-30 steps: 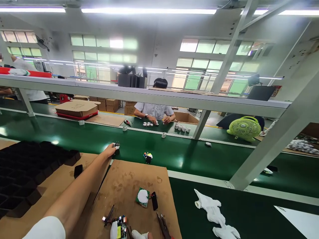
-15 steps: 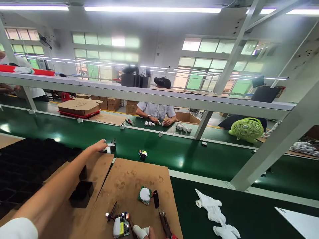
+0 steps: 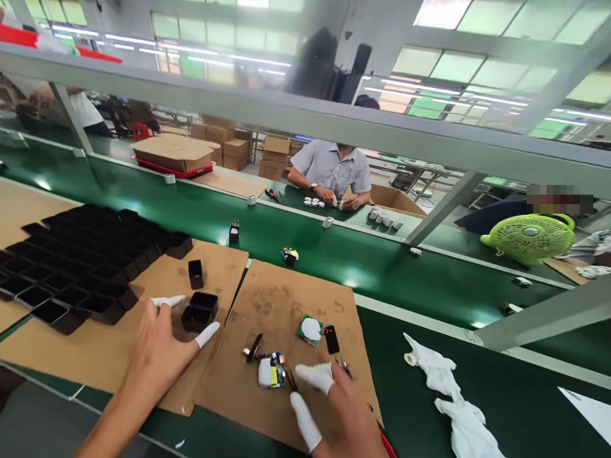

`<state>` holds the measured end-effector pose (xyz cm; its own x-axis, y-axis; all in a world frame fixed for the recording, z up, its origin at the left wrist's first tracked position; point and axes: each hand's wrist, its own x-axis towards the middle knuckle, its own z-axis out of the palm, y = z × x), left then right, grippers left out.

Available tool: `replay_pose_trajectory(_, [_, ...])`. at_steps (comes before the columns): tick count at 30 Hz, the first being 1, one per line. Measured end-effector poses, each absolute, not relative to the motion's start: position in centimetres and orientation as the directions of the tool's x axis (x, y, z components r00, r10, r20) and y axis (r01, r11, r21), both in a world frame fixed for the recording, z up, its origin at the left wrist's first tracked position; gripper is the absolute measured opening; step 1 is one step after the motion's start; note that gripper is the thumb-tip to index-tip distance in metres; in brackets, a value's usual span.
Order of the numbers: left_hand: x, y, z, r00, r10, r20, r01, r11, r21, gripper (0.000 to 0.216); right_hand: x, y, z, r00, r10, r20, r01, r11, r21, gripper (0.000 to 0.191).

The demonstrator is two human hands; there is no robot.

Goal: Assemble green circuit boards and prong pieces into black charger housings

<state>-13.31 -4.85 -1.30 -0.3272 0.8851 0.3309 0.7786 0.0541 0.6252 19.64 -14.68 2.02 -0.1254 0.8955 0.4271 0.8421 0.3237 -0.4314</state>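
My left hand (image 3: pixel 160 346) is open, with white finger cots on thumb and forefinger. Its fingers are spread beside a pair of small open black plastic cases (image 3: pixel 200 310) on the cardboard; touching or apart, I cannot tell. My right hand (image 3: pixel 341 404), also in finger cots, has thumb and forefinger apart and holds nothing. Close to its fingertips lies a circuit board (image 3: pixel 272 371) with a white block and yellow tape. Behind it is a green board with a white pad (image 3: pixel 312 329), wired to a black plate (image 3: pixel 331 340). A red-handled tool (image 3: pixel 387 442) is partly hidden under my right hand.
Many black cases (image 3: pixel 90 254) stand in rows at left. On the green belt are a black plug adapter (image 3: pixel 233 231) and a small board assembly (image 3: pixel 289 256). White gloves (image 3: pixel 453 394) lie at right. A co-worker (image 3: pixel 331 175) sits opposite, near a green fan (image 3: pixel 529 236).
My left hand has let go of the plug adapter on the belt and come back to the black cases. My right hand has come further into view, fingers apart. The view has tilted down.
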Motion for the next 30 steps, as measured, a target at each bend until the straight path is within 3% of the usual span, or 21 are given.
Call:
replay_pose_trajectory(2, [-13.0,-4.7,-1.3,-0.312,0.912,0.266,0.751,0.065,0.658,0.057,19.6,-12.9,4.5,-0.288,0.929,0.231,0.847,0.360,-0.392,0.034])
replay_pose_trajectory(4, [-13.0,-4.2,-0.9,-0.289,0.925,0.245,0.724,0.044,0.688,0.038,19.0,-11.0,5.7,-0.309,0.948,0.077,0.875,0.315,-0.366,0.040])
replay_pose_trajectory(7, [-12.9,-4.1,0.1,-0.237,0.932,0.273,0.686,-0.039,0.727,0.042,17.5,-8.9,5.0,-0.367,0.930,0.002,0.842,0.333,-0.424,0.056])
replay_pose_trajectory(10, [-12.0,-4.7,1.5,-0.137,0.933,0.334,0.614,-0.185,0.768,0.058,16.6,-8.1,3.7,-0.407,0.912,0.043,0.772,0.369,-0.517,0.041])
replay_pose_trajectory(12, [-10.9,-5.0,2.6,-0.011,0.915,0.404,0.487,-0.348,0.801,0.052,16.6,-8.1,3.4,-0.384,0.917,0.107,0.719,0.370,-0.589,0.026])
replay_pose_trajectory(14, [-9.7,-4.8,3.8,0.135,0.871,0.472,0.301,-0.490,0.818,0.045,17.1,-8.1,3.4,-0.311,0.932,0.184,0.649,0.350,-0.675,0.026])
replay_pose_trajectory(17, [-7.6,-3.9,4.9,0.266,0.817,0.512,0.076,-0.547,0.834,0.050,18.6,-8.1,3.5,-0.153,0.942,0.298,0.478,0.335,-0.812,0.039])
replay_pose_trajectory(21, [-5.4,-2.4,4.7,0.351,0.772,0.530,-0.030,-0.557,0.830,0.056,20.8,-8.4,4.0,0.036,0.918,0.395,0.244,0.375,-0.894,0.064])
replay_pose_trajectory(26, [-4.0,-1.9,2.5,0.391,0.732,0.558,-0.077,-0.578,0.813,0.061,21.5,-9.5,4.5,0.113,0.958,0.264,-0.038,0.269,-0.962,0.067])
replay_pose_trajectory(30, [-3.8,-2.6,1.1,0.451,0.725,0.520,-0.075,-0.551,0.831,0.063,21.7,-9.7,3.4,0.075,0.968,0.241,0.118,0.231,-0.966,0.089])
